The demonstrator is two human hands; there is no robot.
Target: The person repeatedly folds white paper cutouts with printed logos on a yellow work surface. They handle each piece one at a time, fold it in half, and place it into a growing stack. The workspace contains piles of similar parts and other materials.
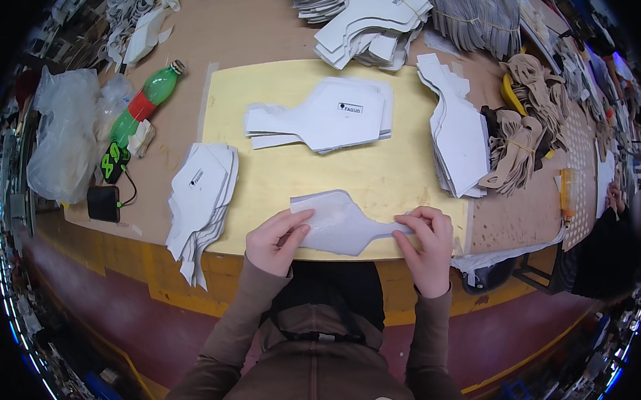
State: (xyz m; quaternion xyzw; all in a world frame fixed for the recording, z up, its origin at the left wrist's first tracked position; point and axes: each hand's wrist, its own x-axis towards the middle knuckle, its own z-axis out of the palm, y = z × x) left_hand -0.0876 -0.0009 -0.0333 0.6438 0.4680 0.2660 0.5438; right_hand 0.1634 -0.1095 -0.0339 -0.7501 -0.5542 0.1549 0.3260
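Between my hands, low over the near edge of the yellow sheet, is a thin greyish-white cut piece (334,222) with a wide body and a narrow tail. My left hand (275,240) pinches its wide left end between thumb and fingers. At the narrow right end, my right hand (427,247) grips the tail the same way. Beyond it lies a stack of white cut pieces (343,114) with a small printed label. Left of my left hand sits another fanned stack of white pieces (203,194). A third white stack (458,135) lies to the right.
A yellow sheet (264,175) covers the table's middle. More white stacks (377,18) and a grey bundle (475,20) stand at the back. Brown strap-like bundles (519,141) lie right. A green bottle (146,100), clear plastic bag (63,136) and black device (104,203) are left.
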